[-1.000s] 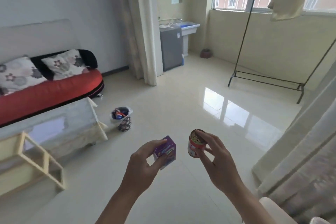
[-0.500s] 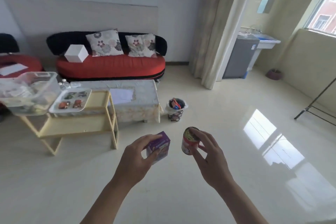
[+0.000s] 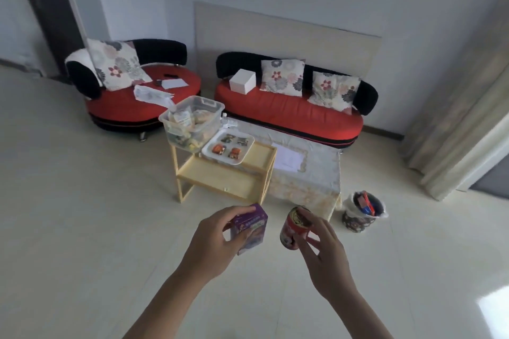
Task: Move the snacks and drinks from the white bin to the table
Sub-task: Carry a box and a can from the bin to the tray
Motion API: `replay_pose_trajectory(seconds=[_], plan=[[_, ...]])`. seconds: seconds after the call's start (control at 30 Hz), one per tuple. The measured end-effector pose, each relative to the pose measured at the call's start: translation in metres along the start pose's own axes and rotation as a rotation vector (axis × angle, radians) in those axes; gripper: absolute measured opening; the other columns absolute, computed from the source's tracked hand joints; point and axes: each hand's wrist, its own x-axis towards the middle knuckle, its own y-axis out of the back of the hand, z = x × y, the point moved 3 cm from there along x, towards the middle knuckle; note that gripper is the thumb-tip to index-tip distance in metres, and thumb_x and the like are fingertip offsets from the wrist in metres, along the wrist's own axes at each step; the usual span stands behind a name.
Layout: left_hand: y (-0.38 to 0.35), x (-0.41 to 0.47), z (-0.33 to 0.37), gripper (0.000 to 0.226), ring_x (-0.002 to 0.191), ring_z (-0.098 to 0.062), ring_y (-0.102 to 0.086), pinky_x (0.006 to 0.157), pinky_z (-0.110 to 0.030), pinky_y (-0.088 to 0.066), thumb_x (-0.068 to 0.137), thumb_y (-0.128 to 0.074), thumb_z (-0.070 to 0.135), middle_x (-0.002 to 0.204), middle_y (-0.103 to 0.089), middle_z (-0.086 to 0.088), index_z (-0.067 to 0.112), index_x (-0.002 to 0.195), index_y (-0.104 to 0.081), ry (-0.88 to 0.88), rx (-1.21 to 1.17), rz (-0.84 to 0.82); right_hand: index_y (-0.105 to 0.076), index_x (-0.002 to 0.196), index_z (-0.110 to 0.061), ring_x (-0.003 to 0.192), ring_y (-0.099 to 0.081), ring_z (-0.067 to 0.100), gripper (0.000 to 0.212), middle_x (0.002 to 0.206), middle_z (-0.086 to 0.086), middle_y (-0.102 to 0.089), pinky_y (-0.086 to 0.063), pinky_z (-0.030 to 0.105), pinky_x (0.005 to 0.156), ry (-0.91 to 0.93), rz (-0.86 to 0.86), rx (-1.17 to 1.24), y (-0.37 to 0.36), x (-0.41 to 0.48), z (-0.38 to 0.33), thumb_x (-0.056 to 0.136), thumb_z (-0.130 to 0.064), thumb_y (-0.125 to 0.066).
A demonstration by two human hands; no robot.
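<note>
Left hand (image 3: pixel 212 245): fingers and thumb curled round a purple box (image 3: pixel 252 226).
Right hand (image 3: pixel 325 253): fingertips pinch a red can (image 3: pixel 294 230), tilted, just right of the box and apart from it.
Bin (image 3: pixel 176 137): well ahead of both hands, on a wooden shelf (image 3: pixel 225 179), packets inside.
Tray (image 3: pixel 209 153): touching the bin's right side.

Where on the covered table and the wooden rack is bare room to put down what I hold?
For the purple box and red can, free: the covered table right of the white paper; the lower shelf of the wooden rack; a patch of rack top right of the white tray. Crowded: the rack top's left, filled by clear bin and tray.
</note>
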Motion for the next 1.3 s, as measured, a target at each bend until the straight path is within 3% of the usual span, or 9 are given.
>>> replay_pose_trajectory(seconds=[0.17,0.27,0.37,0.53,0.67,0.77,0.93,1.13,1.3], plan=[[0.038,0.041,-0.055,0.041,0.113,-0.006,-0.065,0.090,-0.027,-0.058,0.091,-0.074,0.027,0.120,-0.068,0.021,0.034,0.131,-0.064,0.056,0.037,0.068,-0.053,0.129,-0.047,0.117,-0.057,-0.005,0.047,0.123,-0.032,-0.055,-0.050,0.011,0.090,0.020,-0.109,0.051,-0.071,0.080,0.013,0.097,-0.014,-0.064],[0.060,0.076,-0.088,0.041,0.114,-0.002,-0.064,0.090,-0.025,-0.057,0.092,-0.074,0.027,0.120,-0.068,0.023,0.034,0.130,-0.064,0.103,0.065,0.095,-0.053,0.129,-0.047,0.117,-0.056,-0.005,0.046,0.124,-0.025,-0.057,-0.050,0.010,0.089,0.023,-0.155,0.068,-0.114,0.137,0.022,0.097,-0.016,-0.064],[0.088,0.114,-0.109,0.040,0.113,0.002,-0.063,0.089,-0.025,-0.057,0.092,-0.073,0.024,0.119,-0.067,0.026,0.036,0.129,-0.064,0.131,0.118,0.098,-0.053,0.131,-0.048,0.115,-0.057,-0.006,0.046,0.126,-0.023,-0.056,-0.053,0.015,0.090,0.027,-0.186,0.071,-0.153,0.194,0.027,0.098,-0.017,-0.064],[0.141,0.167,-0.134,0.039,0.112,0.001,-0.064,0.087,-0.024,-0.057,0.093,-0.072,0.024,0.119,-0.068,0.024,0.035,0.129,-0.064,0.161,0.165,0.166,-0.054,0.140,-0.035,0.119,-0.058,-0.001,0.044,0.131,-0.020,-0.054,-0.055,0.025,0.095,0.009,-0.241,0.070,-0.200,0.281,0.026,0.099,-0.023,-0.062],[0.168,0.210,-0.158,0.038,0.112,-0.003,-0.065,0.090,-0.028,-0.057,0.092,-0.072,0.025,0.120,-0.068,0.022,0.034,0.129,-0.065,0.163,0.167,0.192,-0.052,0.133,-0.049,0.120,-0.057,0.000,0.046,0.129,-0.023,-0.055,-0.054,0.022,0.094,0.033,-0.239,0.105,-0.220,0.330,0.020,0.099,-0.021,-0.063],[0.174,0.252,-0.179,0.039,0.111,-0.004,-0.066,0.090,-0.031,-0.057,0.092,-0.072,0.022,0.119,-0.068,0.023,0.035,0.128,-0.065,0.155,0.154,0.164,-0.050,0.132,-0.054,0.121,-0.057,-0.001,0.049,0.131,-0.020,-0.055,-0.053,0.021,0.094,0.011,-0.209,0.084,-0.232,0.363,0.027,0.098,-0.020,-0.063],[0.172,0.334,-0.213,0.040,0.112,-0.004,-0.065,0.092,-0.033,-0.057,0.092,-0.072,0.020,0.120,-0.068,0.023,0.034,0.128,-0.065,0.089,0.091,0.055,-0.053,0.139,-0.039,0.118,-0.058,-0.004,0.046,0.129,-0.021,-0.056,-0.054,0.020,0.095,-0.055,-0.123,0.021,-0.240,0.411,0.040,0.098,-0.019,-0.063],[0.169,0.441,-0.232,0.040,0.109,0.000,-0.066,0.092,-0.030,-0.055,0.091,-0.075,0.019,0.118,-0.069,0.021,0.033,0.127,-0.067,-0.016,0.027,-0.123,-0.051,0.131,-0.054,0.118,-0.058,-0.003,0.049,0.128,-0.026,-0.056,-0.056,0.029,0.095,-0.122,0.059,-0.051,-0.230,0.459,0.046,0.098,-0.020,-0.064],[0.154,0.510,-0.233,0.041,0.104,0.001,-0.067,0.086,-0.029,-0.058,0.090,-0.077,0.023,0.114,-0.070,0.022,0.038,0.127,-0.066,-0.110,0.050,-0.260,-0.054,0.138,-0.042,0.118,-0.059,0.002,0.044,0.131,-0.020,-0.057,-0.057,0.037,0.094,-0.197,0.219,-0.097,-0.215,0.478,0.054,0.097,-0.031,-0.064]])
